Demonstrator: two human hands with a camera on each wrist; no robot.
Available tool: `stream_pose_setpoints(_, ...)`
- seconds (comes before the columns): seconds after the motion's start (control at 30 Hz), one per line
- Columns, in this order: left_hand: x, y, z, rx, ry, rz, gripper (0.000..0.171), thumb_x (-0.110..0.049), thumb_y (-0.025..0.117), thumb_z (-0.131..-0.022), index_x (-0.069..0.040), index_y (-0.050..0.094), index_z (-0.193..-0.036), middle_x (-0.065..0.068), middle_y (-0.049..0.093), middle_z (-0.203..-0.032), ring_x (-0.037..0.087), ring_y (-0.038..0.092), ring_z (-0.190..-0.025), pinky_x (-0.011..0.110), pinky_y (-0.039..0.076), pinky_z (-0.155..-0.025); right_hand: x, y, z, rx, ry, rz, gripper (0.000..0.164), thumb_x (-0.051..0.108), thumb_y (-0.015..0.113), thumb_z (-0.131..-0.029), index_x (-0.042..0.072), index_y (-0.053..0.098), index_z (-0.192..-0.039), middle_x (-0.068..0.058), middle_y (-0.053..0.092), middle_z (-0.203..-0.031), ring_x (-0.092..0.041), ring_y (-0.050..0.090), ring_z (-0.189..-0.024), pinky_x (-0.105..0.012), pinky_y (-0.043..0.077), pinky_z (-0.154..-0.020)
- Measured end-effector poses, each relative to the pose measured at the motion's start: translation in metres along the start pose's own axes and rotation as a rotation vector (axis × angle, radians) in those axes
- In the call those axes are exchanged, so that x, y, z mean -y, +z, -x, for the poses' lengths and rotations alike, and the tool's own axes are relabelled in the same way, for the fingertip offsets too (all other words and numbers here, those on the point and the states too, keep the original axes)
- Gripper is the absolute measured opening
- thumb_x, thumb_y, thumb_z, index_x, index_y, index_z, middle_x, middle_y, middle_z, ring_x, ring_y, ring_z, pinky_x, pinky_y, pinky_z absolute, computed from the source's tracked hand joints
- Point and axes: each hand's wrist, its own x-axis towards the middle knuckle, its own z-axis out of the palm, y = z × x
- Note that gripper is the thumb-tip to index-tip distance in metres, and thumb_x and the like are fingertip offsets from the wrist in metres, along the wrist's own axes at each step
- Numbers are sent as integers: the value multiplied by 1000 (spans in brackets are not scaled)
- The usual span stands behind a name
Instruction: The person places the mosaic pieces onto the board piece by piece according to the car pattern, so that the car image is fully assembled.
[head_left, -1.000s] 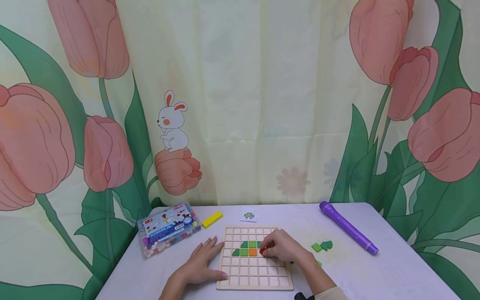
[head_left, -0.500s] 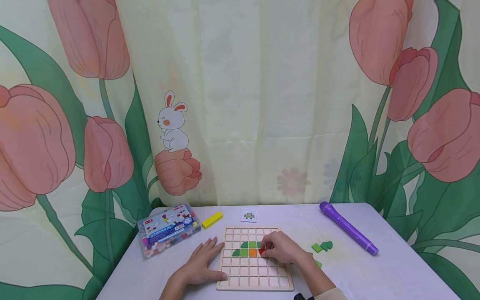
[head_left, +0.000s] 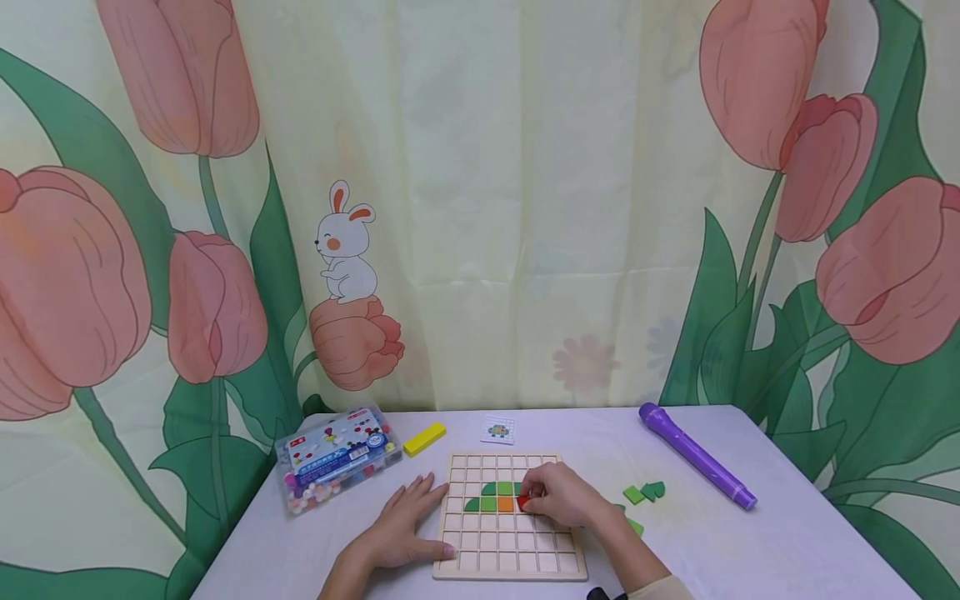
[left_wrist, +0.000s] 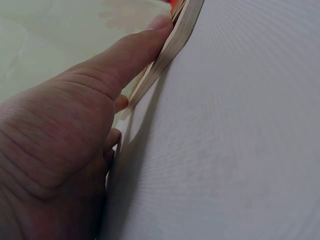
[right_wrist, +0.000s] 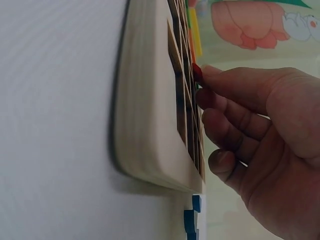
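A wooden grid board (head_left: 510, 565) lies on the table, with green pieces and an orange square tile (head_left: 506, 504) set in its cells. Between thumb and fingertips, my right hand (head_left: 562, 496) pinches a small red tile (head_left: 522, 503) at the cell just right of the orange one. In the right wrist view the red tile (right_wrist: 197, 72) sits at the board's surface, partly covered by the thumb. My left hand (head_left: 401, 525) lies at the board's left edge with fingers spread, its thumb on the lower left corner of the frame.
Loose green tiles (head_left: 633, 495) lie right of the board, some partly behind my right wrist. A small picture card (head_left: 498, 430), a yellow block (head_left: 424, 439) and a clear box of colourful pieces (head_left: 337, 458) stand behind. A purple tube (head_left: 697, 456) lies far right.
The red tile has turned slightly and lies flatter over its cell in my right fingertips. My left hand stays in place.
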Motion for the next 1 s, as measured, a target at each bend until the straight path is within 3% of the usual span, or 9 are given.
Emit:
stream_pose_setpoints(0.73, 3, 1, -1, 1, 1, 1, 102, -70, 78, -78, -25, 40, -162, 16, 23, -173, 42, 12, -161, 69, 3, -128, -4, 5, -2, -12, -51, 3, 11, 11, 83, -88, 12, 74, -93, 6, 59, -71, -8, 51, -66, -22, 42, -59)
stream_pose_setpoints(1.0, 3, 1, -1, -2, 5, -2, 102, -71, 78, -78, -24, 40, -161, 16, 23, -173, 42, 12, -161, 69, 3, -128, -3, 1, 0, -30, -12, -8, 11, 14, 82, -89, 13, 77, -99, 6, 62, -75, -10, 54, -68, -23, 43, -58)
